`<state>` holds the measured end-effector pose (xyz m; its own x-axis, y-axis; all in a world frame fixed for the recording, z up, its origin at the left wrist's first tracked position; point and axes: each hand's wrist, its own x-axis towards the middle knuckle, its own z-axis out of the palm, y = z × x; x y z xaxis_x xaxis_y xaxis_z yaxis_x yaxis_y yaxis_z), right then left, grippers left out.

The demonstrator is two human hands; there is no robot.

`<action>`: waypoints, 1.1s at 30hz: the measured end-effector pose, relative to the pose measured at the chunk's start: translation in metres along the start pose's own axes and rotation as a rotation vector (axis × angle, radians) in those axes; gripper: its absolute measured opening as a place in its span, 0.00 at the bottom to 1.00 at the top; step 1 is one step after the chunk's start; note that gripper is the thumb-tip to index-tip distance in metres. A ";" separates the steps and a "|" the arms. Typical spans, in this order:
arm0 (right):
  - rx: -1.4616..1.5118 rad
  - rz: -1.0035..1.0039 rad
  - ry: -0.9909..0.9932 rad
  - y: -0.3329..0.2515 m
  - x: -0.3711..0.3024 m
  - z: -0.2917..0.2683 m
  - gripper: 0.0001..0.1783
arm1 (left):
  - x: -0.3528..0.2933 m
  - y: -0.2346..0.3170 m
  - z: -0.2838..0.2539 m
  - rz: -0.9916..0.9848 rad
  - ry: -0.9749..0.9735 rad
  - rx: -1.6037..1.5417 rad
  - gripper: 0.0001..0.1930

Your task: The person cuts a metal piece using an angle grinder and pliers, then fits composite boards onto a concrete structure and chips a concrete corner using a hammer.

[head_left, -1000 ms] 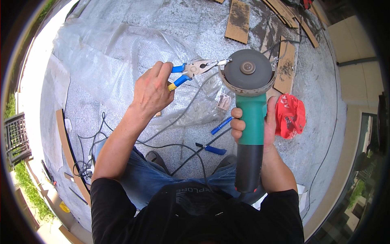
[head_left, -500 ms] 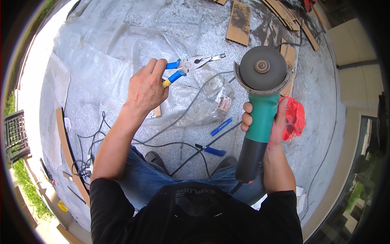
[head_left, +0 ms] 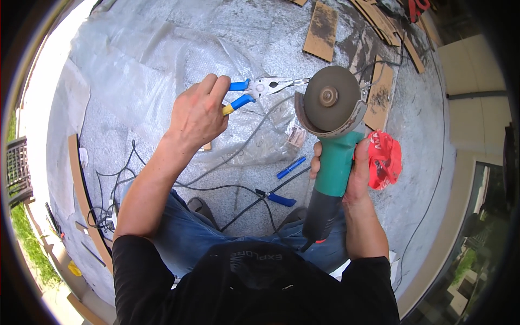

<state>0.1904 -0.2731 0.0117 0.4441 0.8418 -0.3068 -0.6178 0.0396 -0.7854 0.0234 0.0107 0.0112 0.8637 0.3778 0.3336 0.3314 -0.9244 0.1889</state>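
My left hand [head_left: 199,115] is closed round the blue and yellow handles of a pair of pliers [head_left: 265,86]. A small metal piece [head_left: 299,82] is held in the plier jaws, its far end right at the left edge of the grinder's disc; whether the two touch I cannot tell. In my right hand [head_left: 357,176] is a green and black angle grinder [head_left: 335,164], gripped by its body with the disc end pointing away from me. The grey disc [head_left: 338,89] faces up, a metal guard round its near side. Sharp detail on the disc makes spinning hard to judge.
A blue marker [head_left: 291,168] and a blue-handled knife [head_left: 280,200] lie between my feet and the clear plastic sheet [head_left: 162,81]. Dark cables [head_left: 227,187] cross the ground. Boards [head_left: 320,32] and a crumpled red bag [head_left: 385,160] lie at the right.
The angle grinder has moved left and tilted leftward, bringing its disc up to the metal piece. The pliers have shifted slightly right and stay in my left hand.
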 end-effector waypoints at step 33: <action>0.177 0.002 0.058 -0.002 -0.006 -0.001 0.51 | -0.004 0.010 -0.015 -0.337 -0.435 -0.679 0.18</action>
<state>0.1895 -0.2784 0.0150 0.4765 0.8097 -0.3425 -0.7206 0.1366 -0.6797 0.0179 0.0013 0.0252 0.8748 0.4434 -0.1952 0.4167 -0.4834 0.7699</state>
